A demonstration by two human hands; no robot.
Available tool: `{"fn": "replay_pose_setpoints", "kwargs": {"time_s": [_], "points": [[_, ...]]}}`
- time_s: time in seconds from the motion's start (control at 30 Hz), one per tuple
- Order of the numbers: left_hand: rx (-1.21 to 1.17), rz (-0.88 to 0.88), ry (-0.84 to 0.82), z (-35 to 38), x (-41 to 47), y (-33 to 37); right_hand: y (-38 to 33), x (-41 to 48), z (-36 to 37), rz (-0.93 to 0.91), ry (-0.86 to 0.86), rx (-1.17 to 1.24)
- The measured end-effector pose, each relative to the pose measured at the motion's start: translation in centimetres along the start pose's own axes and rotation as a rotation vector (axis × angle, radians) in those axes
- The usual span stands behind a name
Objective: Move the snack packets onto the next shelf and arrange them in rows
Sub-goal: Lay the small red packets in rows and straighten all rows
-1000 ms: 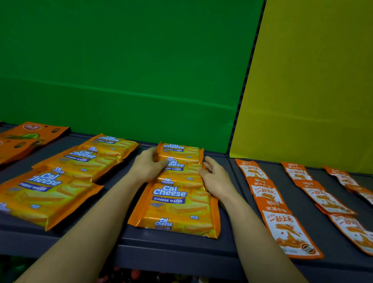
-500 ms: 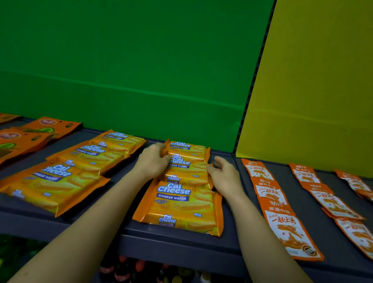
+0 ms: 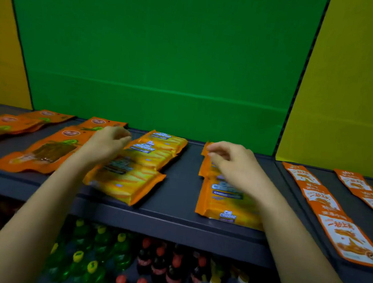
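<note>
Lower frame: blurred bottles [image 3: 157, 266] beneath the shelf [image 3: 171, 223]. Centre: left wafer row [image 3: 139, 178] and right wafer row [image 3: 227, 206], its far packets hidden by the right hand [image 3: 232, 162], grip indiscernible. Left hand [image 3: 108, 144] hovers loosely curled, empty.

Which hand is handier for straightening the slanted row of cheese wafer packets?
Left, probably. The left hand is directly over the slanted row, while the right hand is above the straighter row, across a bare strip of shelf.

Left hand [image 3: 108, 143] off the wafer row [image 3: 227, 206], over the neighbouring row [image 3: 146, 160] — right hand [image 3: 232, 162] lifted
</note>
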State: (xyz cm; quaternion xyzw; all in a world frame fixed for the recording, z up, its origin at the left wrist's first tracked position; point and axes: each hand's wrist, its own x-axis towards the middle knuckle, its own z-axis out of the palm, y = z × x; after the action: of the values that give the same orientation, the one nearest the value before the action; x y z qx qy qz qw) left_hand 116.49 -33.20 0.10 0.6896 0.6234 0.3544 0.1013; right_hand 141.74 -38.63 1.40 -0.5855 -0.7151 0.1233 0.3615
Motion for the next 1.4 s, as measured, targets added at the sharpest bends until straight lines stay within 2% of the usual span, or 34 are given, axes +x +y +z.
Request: {"fn": "replay_pose_setpoints", "kwargs": {"time_s": [0.1, 0.2, 0.3, 0.47, 0.73, 0.87, 1.07, 1.27, 1.4], "points": [[-0.038, -0.021, -0.068, -1.0, -0.5, -2.8, -3.5, -0.5, 3.0, -0.029, -0.142, -0.095], [-0.256, -0.100, -0.184, -1.6, -0.9, -4.6, -5.4, -1.2, 6.1, 0.052, -0.262, -0.156], [-0.452, -0.212, -0.315, -1.8, -1.1, -5.3, -5.9, -1.8, 9.0, 0.150, -0.307, -0.126], [-0.578, -0.214, -0.414, -1.5, -1.7, -5.0, -6.6, -2.2, 11.9, 0.210, -0.164, 0.015], [-0.647, -0.198, -0.346, 0.0, -2.5, -4.9, -6.7, -2.0, 11.8, 0.283, -0.066, 0.076], [-0.607, -0.144, -0.343, 0.8, -2.9, -4.8, -6.4, -1.7, 12.0, 0.314, -0.007, 0.083], [-0.644, -0.187, -0.415, -0.1, -2.3, -4.6, -6.1, -0.9, 11.7, 0.343, -0.035, 0.114], [-0.545, -0.200, -0.280, 0.2, 1.7, -4.9, -5.9, 2.4, 11.3, 0.390, 0.047, 0.199], [-0.504, -0.230, -0.331, 1.5, 4.2, -4.8, -5.2, 5.1, 12.6, 0.422, 0.068, 0.214]]}}
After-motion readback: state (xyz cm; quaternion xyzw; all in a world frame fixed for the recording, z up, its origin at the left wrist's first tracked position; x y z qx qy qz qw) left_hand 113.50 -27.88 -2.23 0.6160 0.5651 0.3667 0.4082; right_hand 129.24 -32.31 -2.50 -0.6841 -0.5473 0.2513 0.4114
